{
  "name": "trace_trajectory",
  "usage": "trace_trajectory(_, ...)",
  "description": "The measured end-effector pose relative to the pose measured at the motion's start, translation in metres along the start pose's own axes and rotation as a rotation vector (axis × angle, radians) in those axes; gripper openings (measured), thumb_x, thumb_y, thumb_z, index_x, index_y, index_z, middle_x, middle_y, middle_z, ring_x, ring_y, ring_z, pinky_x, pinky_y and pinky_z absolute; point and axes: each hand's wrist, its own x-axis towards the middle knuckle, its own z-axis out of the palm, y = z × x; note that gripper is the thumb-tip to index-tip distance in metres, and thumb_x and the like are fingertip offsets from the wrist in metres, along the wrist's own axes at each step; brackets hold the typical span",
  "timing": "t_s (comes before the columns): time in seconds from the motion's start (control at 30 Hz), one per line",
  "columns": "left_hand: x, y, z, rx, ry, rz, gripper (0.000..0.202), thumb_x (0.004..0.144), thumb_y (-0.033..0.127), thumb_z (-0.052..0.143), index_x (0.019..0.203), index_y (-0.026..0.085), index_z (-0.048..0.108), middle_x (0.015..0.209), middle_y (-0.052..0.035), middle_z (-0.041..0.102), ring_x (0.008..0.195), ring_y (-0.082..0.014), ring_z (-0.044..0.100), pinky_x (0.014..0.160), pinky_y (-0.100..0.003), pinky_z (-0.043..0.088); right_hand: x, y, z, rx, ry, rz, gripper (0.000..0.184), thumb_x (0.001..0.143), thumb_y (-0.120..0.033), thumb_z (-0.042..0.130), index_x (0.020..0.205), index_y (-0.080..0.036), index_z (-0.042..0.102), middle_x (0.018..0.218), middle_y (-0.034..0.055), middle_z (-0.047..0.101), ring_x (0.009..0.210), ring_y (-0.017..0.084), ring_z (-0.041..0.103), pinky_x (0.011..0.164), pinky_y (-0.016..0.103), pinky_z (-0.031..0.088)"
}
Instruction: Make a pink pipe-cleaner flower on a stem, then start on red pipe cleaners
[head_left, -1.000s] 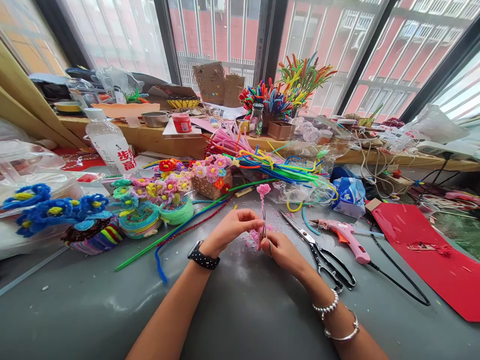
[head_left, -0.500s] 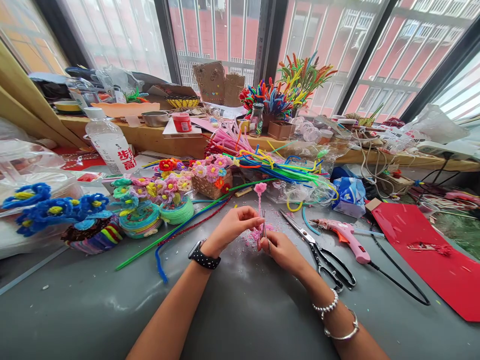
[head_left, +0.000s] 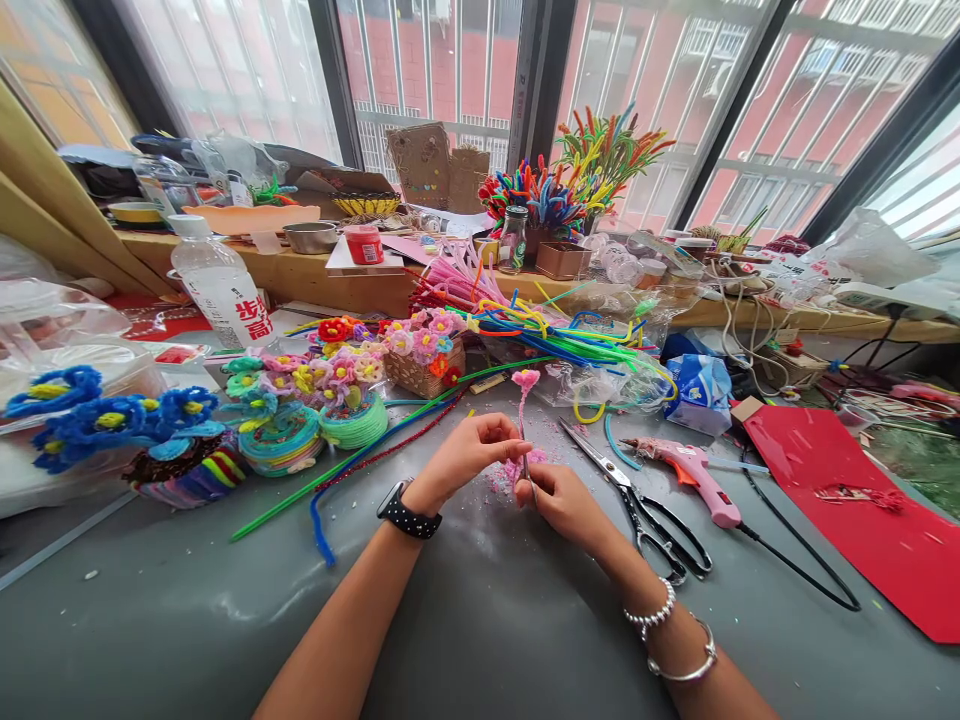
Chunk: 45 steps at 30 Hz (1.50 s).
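Observation:
My left hand [head_left: 469,455] pinches the stem of a pink pipe-cleaner flower [head_left: 525,380], which stands upright above the grey table [head_left: 480,620]. My right hand [head_left: 566,500] is closed on small scissors [head_left: 527,462], their blades against the stem just below my left fingers. Pink fluff trimmings [head_left: 501,478] lie on the table beneath both hands.
Large black-handled scissors [head_left: 637,500] and a pink glue gun [head_left: 690,472] with a black cord lie to the right, then red paper [head_left: 862,520]. Flower baskets [head_left: 322,395], blue flowers [head_left: 97,415], a water bottle [head_left: 221,285] and loose pipe cleaners [head_left: 555,335] crowd the left and back.
The flower stem has tilted slightly, its head shifting a little right. The small scissors' blades have closed on the stem. Both hands stay in place.

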Motion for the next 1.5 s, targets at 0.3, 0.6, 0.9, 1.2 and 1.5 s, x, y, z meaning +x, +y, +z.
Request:
trace_trajectory(0.3,0.0009,0.0008,-0.0007,0.001,0.065,0.015,0.027,0.059,0.035,0.064,0.061,0.014,0.049,0.056,0.0041,0.048,0.054,-0.0070,0.043,0.055,-0.021,0.036,0.0011,0.0008,0.0018,0.012,0.122,0.071,0.043,0.072,-0.048,0.047,0.044,-0.017,0.040,0.042,-0.0037,0.041,0.044,0.008,0.036,0.044,0.021,0.026)
trace_trajectory(0.6,-0.0009,0.0022,0.0004,0.011,0.006,0.006,0.025,0.061,0.035,0.063,0.064,0.013,0.052,0.060,0.0026,0.050,0.057,-0.0075,0.044,0.056,-0.021,0.036,0.0006,0.0052,0.0008,-0.004,0.013,-0.057,0.060,0.069,-0.071,0.023,0.054,-0.016,0.043,0.053,-0.0016,0.041,0.052,0.010,0.036,0.045,0.022,0.026)
trace_trajectory(0.9,-0.0005,-0.0001,-0.0015,0.024,-0.013,0.002,0.021,0.063,0.032,0.061,0.063,0.013,0.053,0.060,0.0023,0.049,0.057,-0.0076,0.043,0.054,-0.020,0.034,0.0004,-0.0004,0.0006,0.020,0.164,0.056,0.045,0.069,-0.053,0.048,0.045,-0.018,0.033,0.044,-0.0050,0.031,0.045,0.008,0.031,0.044,0.021,0.023)
trace_trajectory(1.2,-0.0014,0.0004,0.0001,-0.015,-0.081,-0.014,0.019,0.066,0.031,0.058,0.065,0.012,0.053,0.062,0.0022,0.049,0.058,-0.0076,0.043,0.056,-0.021,0.034,0.0009,0.0016,0.0021,0.035,0.071,-0.003,0.045,0.072,-0.057,0.039,0.051,-0.017,0.041,0.048,-0.0026,0.040,0.048,0.010,0.035,0.046,0.022,0.025)
trace_trajectory(1.5,-0.0020,0.0039,-0.0006,-0.008,-0.048,0.007,0.020,0.067,0.030,0.057,0.062,0.013,0.049,0.059,0.0040,0.045,0.055,-0.0067,0.040,0.054,-0.020,0.032,0.0003,0.0009,0.0019,0.021,0.183,0.069,0.037,0.069,-0.040,0.049,0.044,-0.018,0.034,0.044,-0.0052,0.029,0.045,0.008,0.028,0.045,0.021,0.022)
